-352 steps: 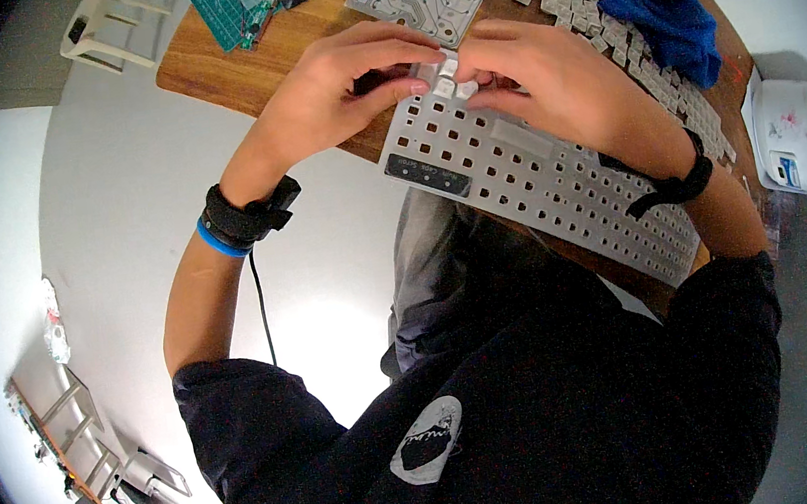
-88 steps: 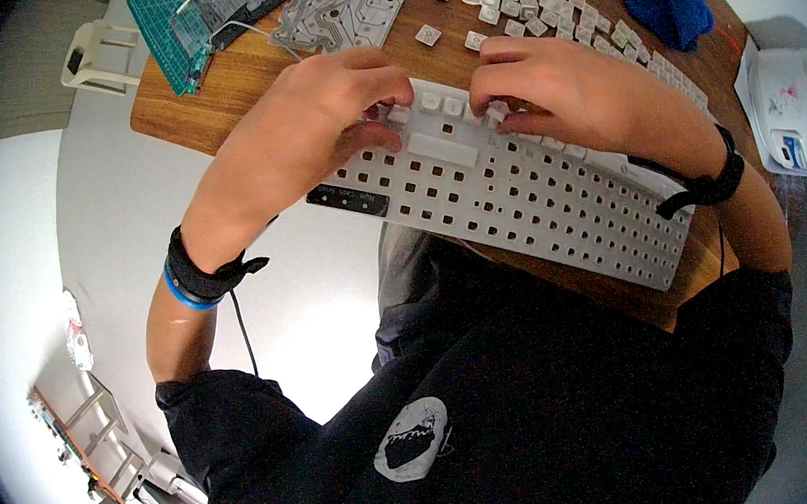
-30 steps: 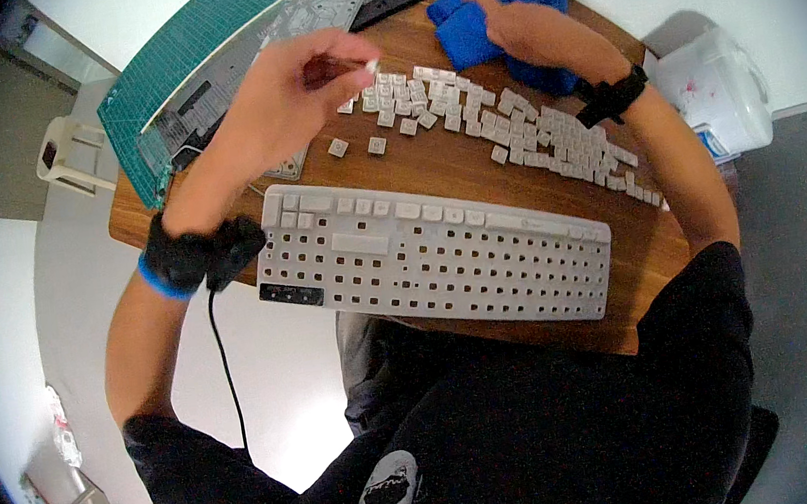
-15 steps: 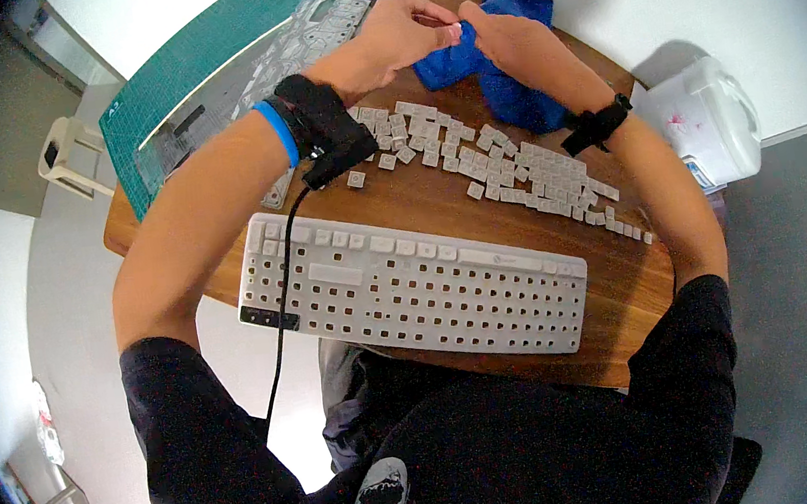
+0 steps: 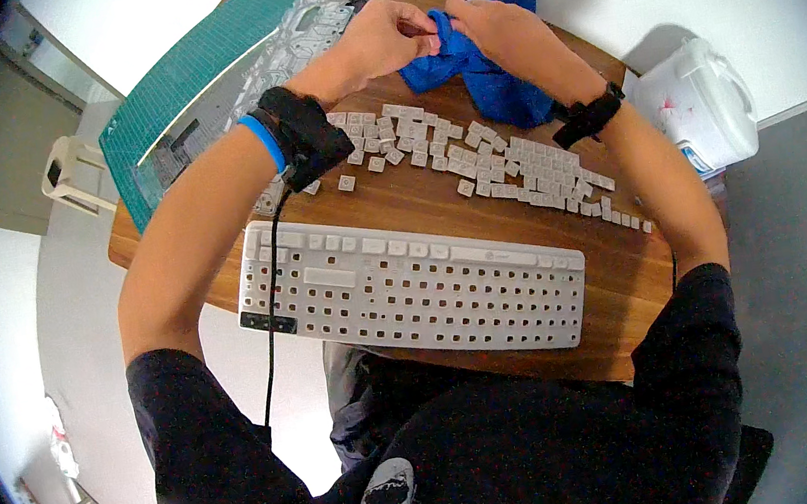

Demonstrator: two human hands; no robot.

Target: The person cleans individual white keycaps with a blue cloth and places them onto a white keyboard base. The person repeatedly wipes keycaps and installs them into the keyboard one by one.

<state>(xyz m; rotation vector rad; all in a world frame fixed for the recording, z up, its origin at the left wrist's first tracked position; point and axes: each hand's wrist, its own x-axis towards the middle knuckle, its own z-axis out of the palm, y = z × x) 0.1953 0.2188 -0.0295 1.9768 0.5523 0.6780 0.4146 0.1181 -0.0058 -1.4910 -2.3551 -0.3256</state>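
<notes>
Blue cloth (image 5: 481, 66) at the far table edge is now pinched between the left hand (image 5: 377, 39) and right hand (image 5: 497, 29), both closed on it; a second earlier, a keycap was being picked from the loose keycaps (image 5: 473, 158). Wiping appears underway, with the keyboard frame (image 5: 409, 297) left untouched nearer the body.

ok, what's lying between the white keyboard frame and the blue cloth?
In the head view, loose keycaps in a scattered band on the wooden table, between the keyboard and the blue cloth.

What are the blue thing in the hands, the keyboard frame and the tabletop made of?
Blue cloth: soft woven fabric, matte; it bunches and folds between the left hand and right hand. Keyboard frame: likely moulded plastic, off-white, matte, with a rigid grid of square sockets. Table: wood or wood-look laminate; brown grain streaks, slight sheen.
</notes>
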